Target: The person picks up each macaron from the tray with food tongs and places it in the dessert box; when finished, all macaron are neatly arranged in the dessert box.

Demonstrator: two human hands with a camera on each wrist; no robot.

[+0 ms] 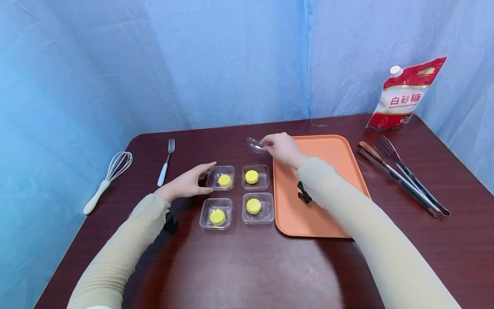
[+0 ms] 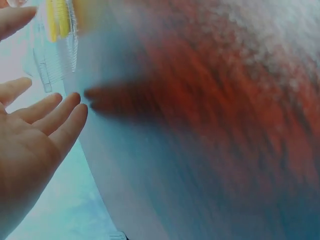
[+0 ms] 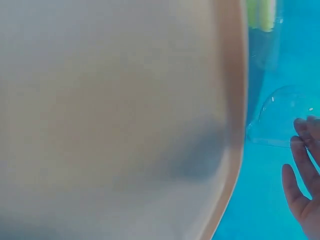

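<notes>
My left hand [image 1: 188,182] is beside the back-left clear plastic box [image 1: 230,170], thumb and fingers spread around its left side. Inside that box sits a round yellow cake [image 1: 224,180]; in the left wrist view my fingers look straight and the box [image 2: 56,70] stands just beyond them. Behind the back-right box [image 1: 264,171], my right hand [image 1: 283,148] pinches a clear domed lid [image 1: 254,144] by its edge. The right wrist view shows this lid [image 3: 275,117] at my fingertips, raised and tilted. The back-right box also holds a yellow round piece [image 1: 251,177].
Two more open boxes, front-left [image 1: 204,214] and front-right [image 1: 268,214], each hold a yellow piece. An orange tray [image 1: 308,225] lies to the right under my right forearm. Tongs [image 1: 405,180], a sugar pouch [image 1: 403,101], a fork [image 1: 166,163] and a whisk [image 1: 106,182] lie or stand farther out.
</notes>
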